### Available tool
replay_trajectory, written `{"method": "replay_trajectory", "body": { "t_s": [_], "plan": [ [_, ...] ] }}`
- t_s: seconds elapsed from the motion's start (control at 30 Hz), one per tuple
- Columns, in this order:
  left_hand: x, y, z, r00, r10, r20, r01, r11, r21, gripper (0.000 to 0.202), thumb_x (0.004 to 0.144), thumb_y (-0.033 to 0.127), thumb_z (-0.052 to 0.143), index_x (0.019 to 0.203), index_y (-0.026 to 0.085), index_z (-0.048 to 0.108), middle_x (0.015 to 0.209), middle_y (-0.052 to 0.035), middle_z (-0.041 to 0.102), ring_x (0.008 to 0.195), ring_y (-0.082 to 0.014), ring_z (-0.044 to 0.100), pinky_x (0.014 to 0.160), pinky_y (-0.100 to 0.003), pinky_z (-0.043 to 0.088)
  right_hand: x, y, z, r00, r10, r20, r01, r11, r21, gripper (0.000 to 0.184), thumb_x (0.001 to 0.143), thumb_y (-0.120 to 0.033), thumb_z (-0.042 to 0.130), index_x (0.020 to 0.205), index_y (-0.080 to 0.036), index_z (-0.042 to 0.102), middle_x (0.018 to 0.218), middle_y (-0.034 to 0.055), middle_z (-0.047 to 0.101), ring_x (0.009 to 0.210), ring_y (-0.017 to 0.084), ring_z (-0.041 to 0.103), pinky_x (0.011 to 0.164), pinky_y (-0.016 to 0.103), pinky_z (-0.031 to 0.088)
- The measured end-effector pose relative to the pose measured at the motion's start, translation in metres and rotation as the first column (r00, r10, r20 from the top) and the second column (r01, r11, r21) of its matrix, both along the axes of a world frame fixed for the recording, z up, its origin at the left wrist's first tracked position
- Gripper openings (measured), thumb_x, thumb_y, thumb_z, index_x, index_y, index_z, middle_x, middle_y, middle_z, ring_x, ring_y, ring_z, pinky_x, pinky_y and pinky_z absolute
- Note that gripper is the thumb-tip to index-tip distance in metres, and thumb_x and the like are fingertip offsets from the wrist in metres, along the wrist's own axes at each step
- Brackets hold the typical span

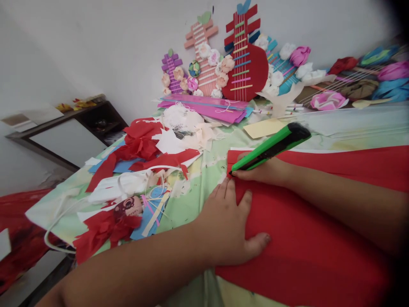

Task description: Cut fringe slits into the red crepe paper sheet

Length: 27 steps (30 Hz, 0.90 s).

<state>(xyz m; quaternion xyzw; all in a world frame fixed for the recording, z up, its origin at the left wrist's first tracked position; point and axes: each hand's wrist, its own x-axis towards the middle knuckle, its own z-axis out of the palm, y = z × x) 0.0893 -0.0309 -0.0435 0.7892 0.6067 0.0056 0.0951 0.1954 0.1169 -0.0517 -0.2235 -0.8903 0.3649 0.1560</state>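
Note:
A sheet of red paper (pixel 297 230) lies across the right side of the table. My left hand (pixel 226 230) rests flat on its left edge, fingers spread and thumb pointing right. Just beyond those fingertips, my right hand (pixel 266 170) is closed around a green and black utility knife (pixel 268 147). The knife slants down to the left, with its narrow end at the paper's upper left corner, close to my left fingers. Whether a blade is out is too small to tell.
Red paper scraps (pixel 140 138), white scraps and a white cord (pixel 51 230) clutter the table's left side. Lute-shaped paper crafts, including a red one (pixel 247 68), lean against the wall behind magenta sheets (pixel 204 106). A dark cabinet (pixel 76 128) stands at the left.

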Motion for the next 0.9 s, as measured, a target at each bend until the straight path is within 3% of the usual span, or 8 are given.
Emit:
{"method": "replay_trajectory", "body": {
  "t_s": [0.27,0.7,0.9],
  "plan": [
    [0.0,0.0,0.0007,1.0,-0.008,-0.017,0.008,1.0,-0.014,0.08,0.075,0.062,0.032,0.131,0.004,0.033,0.136,-0.0293,0.022,0.125,-0.0434,0.015,0.096,-0.056,0.022,0.0053,-0.0029,-0.0004,0.996,-0.087,-0.023,0.088,0.996,0.003,0.022,0.072,-0.037,0.052,0.059,-0.021,0.048,0.06,-0.0009,0.054,0.058,0.012,0.048,0.056,0.026,0.038],
    [-0.0016,-0.0001,-0.0019,1.0,-0.009,0.003,0.009,1.0,0.007,0.079,0.075,0.062,0.035,0.13,0.006,0.032,0.136,-0.0265,0.023,0.126,-0.0429,0.015,0.097,-0.055,0.021,0.0013,0.0,0.004,1.0,-0.019,0.024,0.018,1.0,0.006,0.019,0.071,-0.037,0.052,0.064,-0.02,0.054,0.062,-0.0023,0.056,0.06,0.011,0.05,0.057,0.024,0.04],
    [-0.0008,-0.0005,-0.0025,1.0,-0.018,-0.011,0.018,1.0,0.001,0.079,0.076,0.062,0.032,0.13,0.005,0.033,0.136,-0.0284,0.023,0.126,-0.0434,0.014,0.097,-0.055,0.021,0.0064,-0.0018,-0.0009,0.994,-0.108,-0.013,0.109,0.994,0.016,0.022,0.07,-0.04,0.052,0.061,-0.019,0.052,0.061,0.0003,0.057,0.058,0.013,0.05,0.057,0.027,0.04]
  ]
}}
